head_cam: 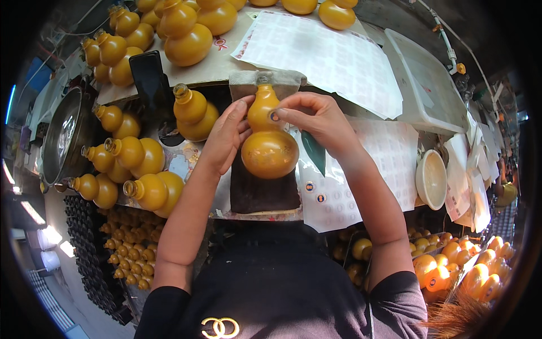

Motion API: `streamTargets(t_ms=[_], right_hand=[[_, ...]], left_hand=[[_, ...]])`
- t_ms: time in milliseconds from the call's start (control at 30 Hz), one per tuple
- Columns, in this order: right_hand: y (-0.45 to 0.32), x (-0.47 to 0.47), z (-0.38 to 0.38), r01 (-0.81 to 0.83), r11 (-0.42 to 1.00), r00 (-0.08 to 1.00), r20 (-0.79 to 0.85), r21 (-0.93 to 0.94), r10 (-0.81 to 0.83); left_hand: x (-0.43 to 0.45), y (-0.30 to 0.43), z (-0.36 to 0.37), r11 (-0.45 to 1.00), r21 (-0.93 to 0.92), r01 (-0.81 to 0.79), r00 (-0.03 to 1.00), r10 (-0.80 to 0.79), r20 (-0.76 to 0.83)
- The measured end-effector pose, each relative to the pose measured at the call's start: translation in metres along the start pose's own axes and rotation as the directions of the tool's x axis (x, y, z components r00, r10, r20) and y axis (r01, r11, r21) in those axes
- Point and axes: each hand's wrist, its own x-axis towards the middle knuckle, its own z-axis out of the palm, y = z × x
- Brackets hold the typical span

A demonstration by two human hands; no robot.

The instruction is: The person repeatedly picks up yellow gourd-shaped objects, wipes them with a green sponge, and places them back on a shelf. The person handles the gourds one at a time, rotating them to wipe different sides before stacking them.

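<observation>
A yellow gourd-shaped bottle [269,154] lies on a dark cloth [264,197] in front of me, its neck on a folded grey cloth [243,80]. My left hand [230,131] rests against the bottle's left side, fingers curved round its upper bulb. The thumb and forefinger of my right hand [324,120] are at a small round blue-and-orange sticker [274,116] on the upper bulb. A green pointed blade-like piece [313,152] sticks out below my right hand. Two similar stickers [310,187] lie on a white sticker sheet [338,212] to the right.
Several yellow gourd-shaped bottles [188,44] stand behind and at the left, beside a black phone [147,76]. White printed sheets [317,55], a plastic tub [427,84] and a bowl [431,180] are at the right. Crates of gourd bottles [438,271] sit below at the right.
</observation>
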Motion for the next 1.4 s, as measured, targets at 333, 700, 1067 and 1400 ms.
streamTargets(t_ms=[333,700,1067,1400], right_hand=[[0.029,0.016,-0.004,-0.001,0.999,0.976,-0.220,-0.051,-0.010],[0.024,0.005,0.010,0.100,0.958,0.973,-0.174,-0.269,-0.150],[0.016,0.007,0.002,-0.120,0.993,0.992,-0.042,0.010,0.121],[0.037,0.014,-0.003,-0.124,0.990,0.991,0.062,0.066,0.120]], left_hand=[[0.002,-0.007,0.009,0.972,0.211,-0.107,0.993,0.114,-0.018],[-0.001,-0.008,0.016,0.920,0.346,-0.183,0.975,0.214,-0.052],[0.008,-0.002,0.011,0.920,0.380,-0.096,0.989,0.130,-0.065],[0.006,-0.003,0.014,0.954,0.288,-0.086,0.991,0.113,-0.076]])
